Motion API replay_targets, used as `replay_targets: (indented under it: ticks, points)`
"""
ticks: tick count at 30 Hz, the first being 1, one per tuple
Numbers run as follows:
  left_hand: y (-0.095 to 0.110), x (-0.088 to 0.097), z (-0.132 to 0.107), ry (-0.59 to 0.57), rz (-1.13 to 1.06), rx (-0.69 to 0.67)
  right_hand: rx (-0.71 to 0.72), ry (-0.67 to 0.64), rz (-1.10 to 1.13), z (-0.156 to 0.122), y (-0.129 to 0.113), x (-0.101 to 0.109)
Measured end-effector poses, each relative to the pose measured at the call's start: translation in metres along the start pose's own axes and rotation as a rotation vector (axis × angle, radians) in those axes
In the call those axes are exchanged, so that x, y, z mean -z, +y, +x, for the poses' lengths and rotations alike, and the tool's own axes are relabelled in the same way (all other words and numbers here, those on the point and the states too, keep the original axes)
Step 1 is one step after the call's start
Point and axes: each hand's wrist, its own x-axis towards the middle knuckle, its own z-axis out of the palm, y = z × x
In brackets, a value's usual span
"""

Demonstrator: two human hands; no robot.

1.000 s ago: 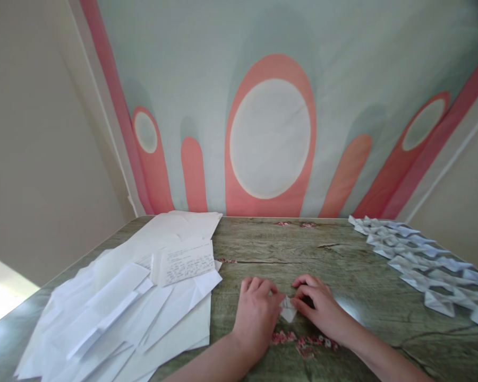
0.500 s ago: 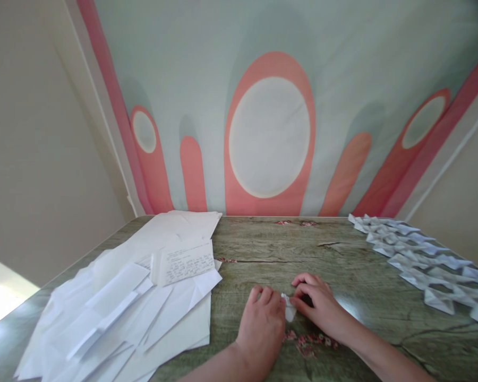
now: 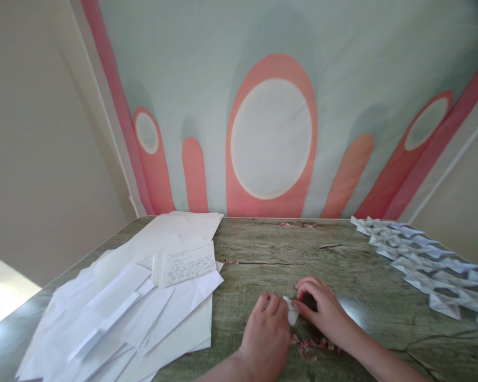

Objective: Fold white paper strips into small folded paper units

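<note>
A small piece of folded white paper [image 3: 292,312] is between my two hands, just above or on the tabletop. My left hand [image 3: 266,330] grips its left side with curled fingers, which hide part of it. On the other side, my right hand [image 3: 319,304] pinches the paper's right edge between thumb and bent fingers. To the right, several folded white paper pieces [image 3: 444,305] stand in rows, shaped like pointed stars or zigzags.
Loose white sheets [image 3: 187,323] lie in a spread pile on the left of the wood-grain table [image 3: 263,241]. On top rests a sheet with handwriting [image 3: 189,262]. Behind the table's far edge hangs a pale green backdrop with pink arches [image 3: 271,127].
The view has shifted slightly, so everything sits a little further right and lower. Both hands keep their hold on the folded paper, with hardly any change in the fingers.
</note>
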Motion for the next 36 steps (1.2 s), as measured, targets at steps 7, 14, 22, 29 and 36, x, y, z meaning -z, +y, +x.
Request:
replay_targets:
  ticks: [7, 14, 22, 29, 36]
  points:
    - [-0.003, -0.006, 0.003, 0.025, -0.006, 0.084, 0.176, -0.003, -0.065, -0.011, -0.013, 0.003]
    - [-0.006, -0.009, 0.015, -0.027, 0.058, 0.064, 0.273, -0.042, -0.173, -0.008, -0.007, 0.001]
    - [-0.006, -0.015, 0.018, 0.023, 0.095, 0.043, 0.305, -0.069, -0.305, -0.008, -0.003, -0.001]
    - [-0.007, -0.012, 0.018, 0.029, 0.084, 0.038, 0.351, -0.035, -0.390, -0.008, -0.007, 0.005]
    - [-0.005, -0.011, 0.018, 0.028, 0.103, 0.042, 0.368, -0.036, -0.476, -0.007, -0.008, 0.000]
